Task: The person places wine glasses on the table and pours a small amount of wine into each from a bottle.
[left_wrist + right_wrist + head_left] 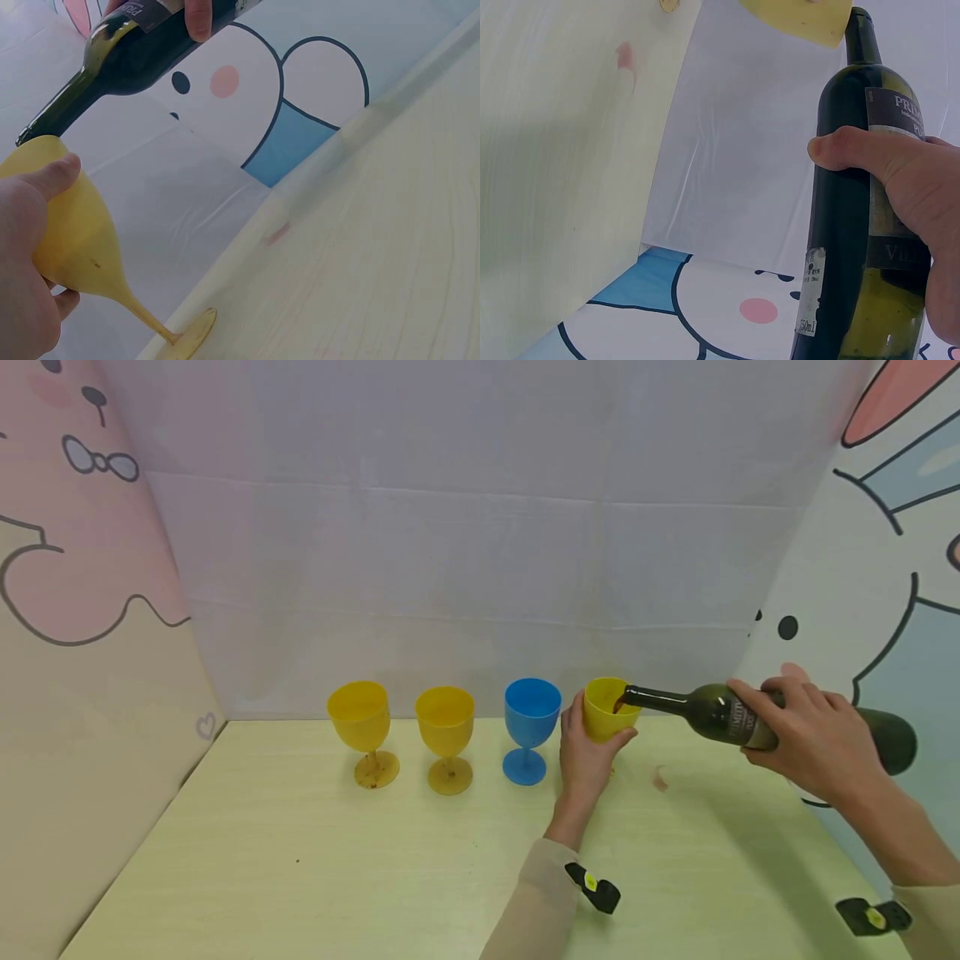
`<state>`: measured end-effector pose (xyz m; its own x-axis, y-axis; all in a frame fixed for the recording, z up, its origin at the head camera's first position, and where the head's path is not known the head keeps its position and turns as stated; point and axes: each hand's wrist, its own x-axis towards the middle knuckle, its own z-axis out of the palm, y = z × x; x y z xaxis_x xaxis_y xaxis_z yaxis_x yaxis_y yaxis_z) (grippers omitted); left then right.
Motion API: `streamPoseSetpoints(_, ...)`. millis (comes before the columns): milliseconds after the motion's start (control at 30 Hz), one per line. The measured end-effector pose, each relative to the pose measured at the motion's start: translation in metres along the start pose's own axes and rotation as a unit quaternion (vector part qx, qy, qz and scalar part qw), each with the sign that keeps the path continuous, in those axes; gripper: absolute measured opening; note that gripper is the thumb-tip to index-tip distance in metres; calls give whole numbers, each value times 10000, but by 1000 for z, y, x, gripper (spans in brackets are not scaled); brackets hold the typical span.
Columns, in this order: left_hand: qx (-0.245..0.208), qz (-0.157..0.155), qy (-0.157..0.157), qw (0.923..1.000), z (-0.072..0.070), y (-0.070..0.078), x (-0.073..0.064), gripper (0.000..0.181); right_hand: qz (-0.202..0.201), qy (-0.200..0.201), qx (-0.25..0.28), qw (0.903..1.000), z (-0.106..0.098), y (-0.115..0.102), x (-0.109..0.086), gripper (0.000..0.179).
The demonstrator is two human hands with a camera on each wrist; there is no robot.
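My right hand (821, 739) grips a dark green wine bottle (708, 708) round its labelled body, tilted almost level with the neck to the left. Its mouth is at the rim of a yellow goblet (609, 714), and dark red liquid shows at the opening. My left hand (588, 752) holds that goblet round the bowl, thumb on the near side. In the left wrist view the goblet's foot (196, 336) is at the table surface; whether it touches is hard to tell. How full the goblet is cannot be seen.
Left of the held goblet stand a blue goblet (532, 714) and two yellow goblets (446, 722), (360, 718) in a row. A reddish stain (659, 778) marks the pale table (337, 877). A white cloth wall (480, 552) rises behind; cartoon-printed panels (817, 602) flank the sides.
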<state>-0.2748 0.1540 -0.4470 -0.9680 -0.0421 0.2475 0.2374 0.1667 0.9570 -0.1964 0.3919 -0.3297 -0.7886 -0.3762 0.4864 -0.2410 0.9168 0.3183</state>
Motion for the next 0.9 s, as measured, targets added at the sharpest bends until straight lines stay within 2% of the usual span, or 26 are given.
streamPoseSetpoints(333, -5, 39, -23, 10000, 0, -1, 1, 79, 50, -42, 74, 10000, 0, -1, -2, 109)
streamPoseSetpoints(733, -16, 136, -24, 9999, -1, -1, 1, 79, 161, -78, 466, 9988, 5, -3, -7, 101)
streamPoseSetpoints(900, -6, 114, -28, 9999, -1, -1, 0, 80, 332, -88, 559, 9978, 8, -6, -11, 111)
